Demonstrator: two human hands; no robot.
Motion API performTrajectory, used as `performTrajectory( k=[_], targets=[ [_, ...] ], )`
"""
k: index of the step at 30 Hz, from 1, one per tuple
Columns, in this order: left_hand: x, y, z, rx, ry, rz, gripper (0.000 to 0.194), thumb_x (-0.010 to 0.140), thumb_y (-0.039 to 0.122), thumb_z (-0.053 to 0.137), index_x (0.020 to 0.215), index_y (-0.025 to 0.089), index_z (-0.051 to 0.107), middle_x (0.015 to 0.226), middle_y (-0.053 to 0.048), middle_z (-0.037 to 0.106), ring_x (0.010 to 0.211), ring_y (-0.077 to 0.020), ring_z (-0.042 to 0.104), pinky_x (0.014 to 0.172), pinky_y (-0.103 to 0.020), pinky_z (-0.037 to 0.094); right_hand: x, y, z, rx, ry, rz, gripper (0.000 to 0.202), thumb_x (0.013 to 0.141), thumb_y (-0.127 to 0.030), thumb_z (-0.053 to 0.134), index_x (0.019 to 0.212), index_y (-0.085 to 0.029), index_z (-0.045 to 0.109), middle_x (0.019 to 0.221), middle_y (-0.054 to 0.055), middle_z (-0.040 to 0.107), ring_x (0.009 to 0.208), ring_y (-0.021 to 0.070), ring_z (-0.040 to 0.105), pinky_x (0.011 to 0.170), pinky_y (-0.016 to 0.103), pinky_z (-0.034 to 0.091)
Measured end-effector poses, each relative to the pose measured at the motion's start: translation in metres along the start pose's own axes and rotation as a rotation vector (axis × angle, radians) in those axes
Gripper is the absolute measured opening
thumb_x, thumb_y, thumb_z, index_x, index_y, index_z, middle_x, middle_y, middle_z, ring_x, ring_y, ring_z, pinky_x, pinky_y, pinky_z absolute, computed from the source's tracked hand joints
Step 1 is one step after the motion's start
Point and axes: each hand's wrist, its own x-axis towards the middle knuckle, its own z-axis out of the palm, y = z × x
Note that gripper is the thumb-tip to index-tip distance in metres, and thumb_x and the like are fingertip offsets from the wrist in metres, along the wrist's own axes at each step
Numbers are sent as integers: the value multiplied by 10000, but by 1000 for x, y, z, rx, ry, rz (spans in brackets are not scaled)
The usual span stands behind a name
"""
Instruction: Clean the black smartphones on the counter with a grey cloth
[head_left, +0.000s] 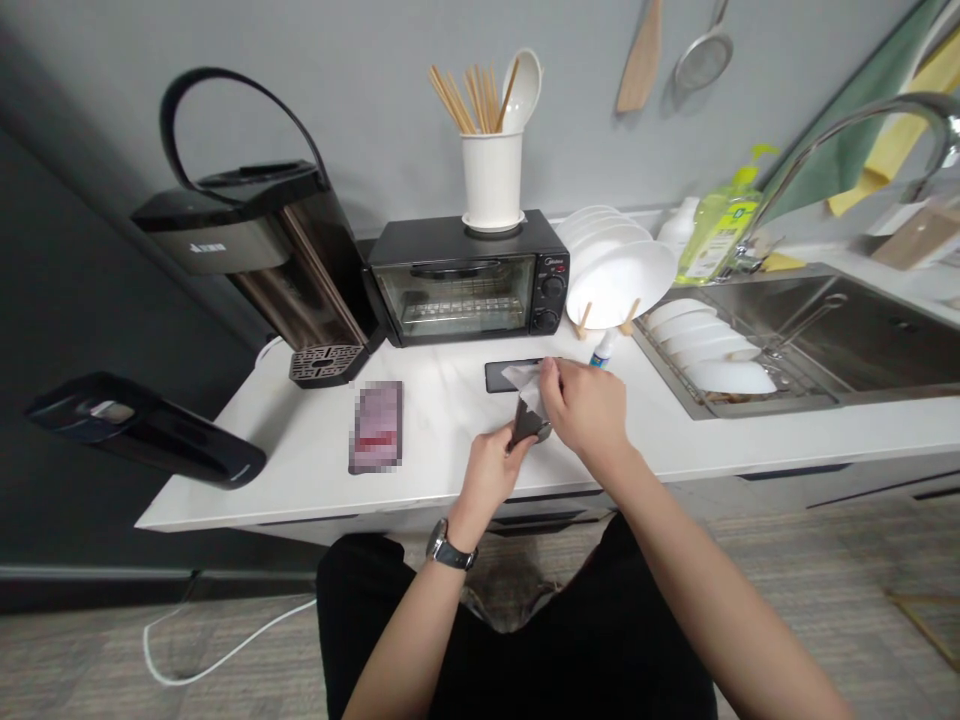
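My left hand (495, 470), with a watch on its wrist, is closed on a small dark grey object (527, 424) above the front part of the white counter. A white tissue (531, 388) is pinched in my right hand (589, 405) and touches the top of the grey object. What exactly the grey object is, I cannot make out. Just behind the hands lies a flat black phone-like item (501, 377), its right end hidden by the tissue and my right hand. A small white bottle (604, 350) with a blue label stands partly behind my right hand.
A pixelated phone-like item (376, 427) lies left on the counter (442, 450). Behind are a black toaster oven (465, 290) with a white utensil holder (493, 180), a dark water dispenser (300, 250) and racked plates (622, 285). A black cylinder (150, 430) is far left, the sink (862, 340) right.
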Motion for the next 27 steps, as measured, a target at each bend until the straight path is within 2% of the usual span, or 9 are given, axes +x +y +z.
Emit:
performTrajectory(
  k=[3, 7, 9, 12, 14, 16, 23, 25, 27],
  targets=[
    [1, 0, -2, 77, -2, 6, 187, 947, 165, 642, 777, 150, 719, 690, -22, 723, 607, -155, 610, 576, -241, 394, 1, -17, -5, -88, -46, -80, 458, 1074, -301, 421, 698, -179, 652, 689, 77, 653, 665, 205, 532, 603, 364, 242],
    [1, -3, -1, 179, -11, 12, 298, 903, 66, 614, 624, 161, 656, 603, -39, 682, 586, -175, 611, 577, -264, 403, -2, -11, 2, -9, -34, -649, 381, 1105, -306, 405, 896, -182, 698, 880, 70, 720, 822, 216, 565, 744, 368, 336],
    [0, -3, 0, 168, -15, 27, 264, 923, 102, 637, 672, 162, 694, 646, -42, 713, 608, -174, 633, 606, -261, 434, -5, 5, 8, 35, 75, -762, 412, 1124, -352, 356, 984, -186, 707, 889, 63, 721, 791, 206, 556, 733, 362, 337],
    [-2, -1, 1, 117, -14, 79, 151, 978, 211, 661, 882, 180, 773, 770, -33, 776, 665, -170, 683, 657, -247, 483, -10, 26, 8, 94, 157, -475, 511, 1134, -348, 251, 912, -177, 679, 751, 56, 667, 680, 192, 533, 649, 346, 310],
    [-4, 0, 1, 98, -8, 107, 135, 997, 243, 656, 1004, 198, 783, 847, -35, 802, 721, -177, 719, 686, -244, 508, -13, 28, 2, 96, 116, -209, 533, 1127, -318, 247, 756, -201, 611, 620, 25, 579, 571, 173, 476, 585, 343, 259],
    [-5, 1, 2, 116, -4, 114, 139, 1001, 237, 650, 1027, 204, 782, 880, -39, 811, 754, -186, 742, 698, -246, 522, -15, 20, -7, 69, 58, -102, 523, 1117, -308, 291, 670, -217, 545, 565, 4, 520, 513, 159, 415, 556, 347, 217],
    [-4, -5, -7, 348, 1, 227, 195, 944, 99, 622, 805, 171, 739, 797, -69, 785, 743, -211, 754, 719, -271, 560, -17, 10, -18, 122, -57, -684, 460, 1115, -354, 374, 803, -189, 670, 741, 41, 672, 678, 172, 549, 650, 330, 320],
    [-6, -7, -15, 376, 1, 262, 168, 974, 132, 613, 902, 182, 756, 846, -61, 798, 774, -205, 763, 734, -264, 569, -18, 22, -16, 200, -98, -596, 536, 1130, -412, 295, 839, -190, 687, 764, 50, 688, 677, 171, 571, 652, 321, 340],
    [-7, -5, -22, 393, 2, 289, 179, 1016, 173, 586, 1050, 198, 759, 892, -53, 810, 794, -200, 771, 734, -258, 572, -21, 32, -16, 296, -151, -339, 637, 1135, -445, 193, 811, -194, 680, 710, 49, 668, 642, 172, 580, 642, 315, 353]
  ],
)
